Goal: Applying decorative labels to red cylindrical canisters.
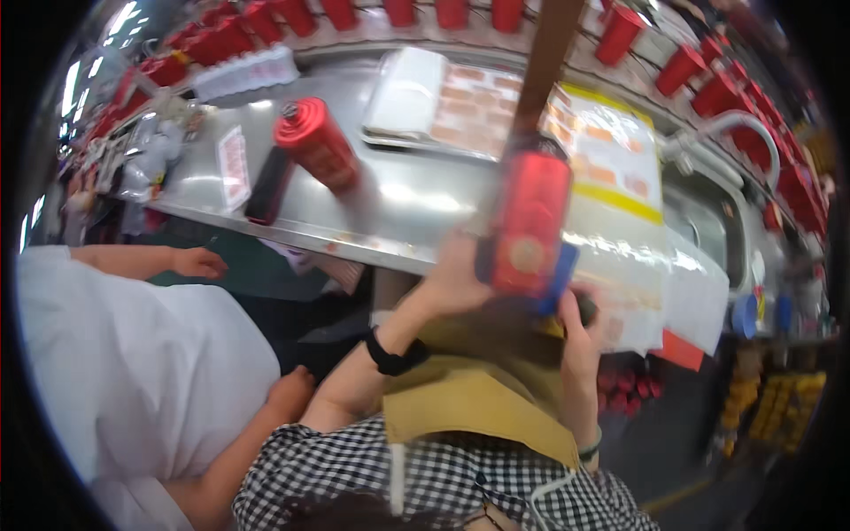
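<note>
In front of my body, a red canister (534,208) with a dark top and a pale round mark is held up, blurred by motion. My left hand (460,276) is closed round its left side near the lower end. Close to its lower right, my right hand (580,332) is closed on a dark, round-ended thing (585,308), whose kind the blur hides. A blue piece (560,276) shows between the canister and my right hand; what it belongs to cannot be told. On the steel table stands another red canister (320,146) with a metal-topped neck.
The steel table (416,199) carries a dark oblong case (270,184), a printed sheet (234,168) and a tray of label sheets (474,102). Yellow-edged label sheets (611,146) lie right, before a sink (708,208). A brown post (544,66) rises behind. A co-worker in white (150,354) is at left.
</note>
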Demonstrator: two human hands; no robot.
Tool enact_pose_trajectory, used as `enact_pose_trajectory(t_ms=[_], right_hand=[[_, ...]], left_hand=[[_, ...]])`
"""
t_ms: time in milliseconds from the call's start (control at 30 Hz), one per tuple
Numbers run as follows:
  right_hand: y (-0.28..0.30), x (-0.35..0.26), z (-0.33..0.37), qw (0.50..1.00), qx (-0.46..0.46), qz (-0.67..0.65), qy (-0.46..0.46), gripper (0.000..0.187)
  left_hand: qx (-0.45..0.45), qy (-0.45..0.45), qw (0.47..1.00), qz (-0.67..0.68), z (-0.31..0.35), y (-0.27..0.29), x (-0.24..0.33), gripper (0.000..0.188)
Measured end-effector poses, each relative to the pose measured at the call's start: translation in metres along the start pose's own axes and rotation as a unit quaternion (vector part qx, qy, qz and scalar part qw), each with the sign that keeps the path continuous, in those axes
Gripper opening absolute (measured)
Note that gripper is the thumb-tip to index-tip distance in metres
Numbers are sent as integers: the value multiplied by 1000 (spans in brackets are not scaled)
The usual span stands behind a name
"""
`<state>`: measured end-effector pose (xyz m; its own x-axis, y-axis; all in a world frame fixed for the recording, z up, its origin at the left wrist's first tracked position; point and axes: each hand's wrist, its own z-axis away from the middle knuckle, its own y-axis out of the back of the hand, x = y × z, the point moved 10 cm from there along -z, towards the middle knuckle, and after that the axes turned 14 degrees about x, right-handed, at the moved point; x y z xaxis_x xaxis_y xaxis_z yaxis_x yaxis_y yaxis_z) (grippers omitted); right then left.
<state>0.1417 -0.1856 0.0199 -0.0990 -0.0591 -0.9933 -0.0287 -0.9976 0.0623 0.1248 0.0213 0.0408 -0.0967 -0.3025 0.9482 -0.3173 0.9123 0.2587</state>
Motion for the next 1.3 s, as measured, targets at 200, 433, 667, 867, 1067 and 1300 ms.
enact_pose_trajectory(t_ms=[200, 433, 667, 867, 1067, 1300], right_hand=[[31, 29, 4, 995, 73, -62, -32, 10], [13, 3, 5, 999, 23, -8, -39, 23], [21, 19, 17, 980, 85, -69, -163, 25], [5, 23, -3, 999, 18, -21, -39, 9], [9, 20, 1, 998, 8, -43, -38, 9], [12, 17, 4, 999, -1, -37, -40, 10]], left_hand=[[48, -132, 988, -69, 8, -23, -5, 72], [-18, -44, 992, -119, 15, -28, -24, 76], [-84, 4, 984, -154, 8, -39, -27, 82], [94, -86, 991, -46, 6, 1, -12, 87], [39, -77, 995, -47, 8, -8, -14, 86], [61, -82, 994, -30, 12, -9, -8, 79]])
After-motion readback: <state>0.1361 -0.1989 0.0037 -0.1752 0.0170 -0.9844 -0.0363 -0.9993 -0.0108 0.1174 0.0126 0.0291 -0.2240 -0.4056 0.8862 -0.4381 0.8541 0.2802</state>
